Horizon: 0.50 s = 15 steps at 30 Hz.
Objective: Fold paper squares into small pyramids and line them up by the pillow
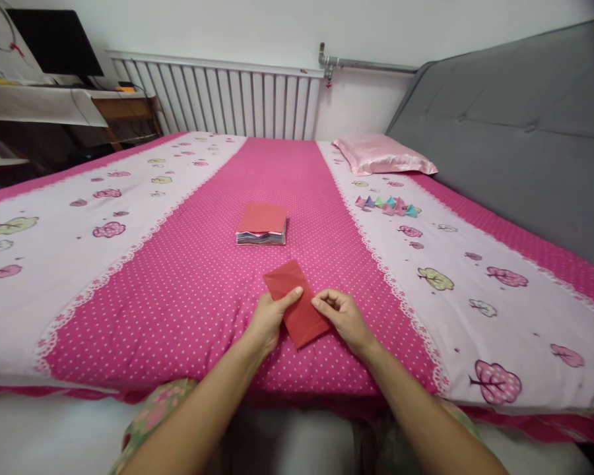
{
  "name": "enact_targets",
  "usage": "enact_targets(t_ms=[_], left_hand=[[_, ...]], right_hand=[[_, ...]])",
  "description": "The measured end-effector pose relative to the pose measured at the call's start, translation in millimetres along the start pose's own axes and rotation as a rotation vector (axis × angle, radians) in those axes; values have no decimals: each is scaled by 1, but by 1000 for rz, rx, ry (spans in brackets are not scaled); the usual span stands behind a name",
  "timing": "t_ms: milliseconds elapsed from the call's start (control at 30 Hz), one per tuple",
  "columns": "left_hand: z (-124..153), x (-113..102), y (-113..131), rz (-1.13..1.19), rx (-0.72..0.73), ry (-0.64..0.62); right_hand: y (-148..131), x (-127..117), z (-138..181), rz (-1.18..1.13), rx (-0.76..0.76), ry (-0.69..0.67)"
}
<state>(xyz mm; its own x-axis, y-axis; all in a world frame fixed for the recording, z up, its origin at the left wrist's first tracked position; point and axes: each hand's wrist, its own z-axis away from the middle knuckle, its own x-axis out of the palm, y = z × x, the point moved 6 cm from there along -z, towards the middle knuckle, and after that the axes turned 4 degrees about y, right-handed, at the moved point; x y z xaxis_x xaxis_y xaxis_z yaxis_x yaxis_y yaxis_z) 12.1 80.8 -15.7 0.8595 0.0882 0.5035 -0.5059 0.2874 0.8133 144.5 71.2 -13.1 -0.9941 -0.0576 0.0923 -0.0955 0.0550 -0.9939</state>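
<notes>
A red sheet of paper [304,323], folded into a rectangle, is tilted above the near edge of the bed. My left hand [273,315] grips its left side, thumb on top and the other fingers hidden underneath. With thumb and forefinger pinched together, my right hand [344,315] holds the paper's right edge. Farther off on the pink dotted strip lies a stack of square paper [262,221] with a red sheet on top. Several small folded paper pieces [390,204] in pink, purple, green and blue sit in a cluster to the right.
The bedspread [218,277] covers a wide bed. A pink pillow [383,155] lies at the far right, by a grey headboard [515,125]. Behind the bed are a white radiator [228,95] and a pipe [376,64]. A monitor [57,43] stands on a desk at the far left.
</notes>
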Motion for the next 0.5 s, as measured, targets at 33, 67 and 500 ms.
enact_targets(t_ms=[33, 67, 500], left_hand=[[-1, -1, 2, 18, 12, 17], [-1, -2, 4, 37, 26, 31], [-11, -16, 32, 175, 123, 184]], right_hand=[[1, -1, 0, 3, 2, 6], [1, -1, 0, 6, 4, 7], [-2, -6, -1, 102, 4, -21]])
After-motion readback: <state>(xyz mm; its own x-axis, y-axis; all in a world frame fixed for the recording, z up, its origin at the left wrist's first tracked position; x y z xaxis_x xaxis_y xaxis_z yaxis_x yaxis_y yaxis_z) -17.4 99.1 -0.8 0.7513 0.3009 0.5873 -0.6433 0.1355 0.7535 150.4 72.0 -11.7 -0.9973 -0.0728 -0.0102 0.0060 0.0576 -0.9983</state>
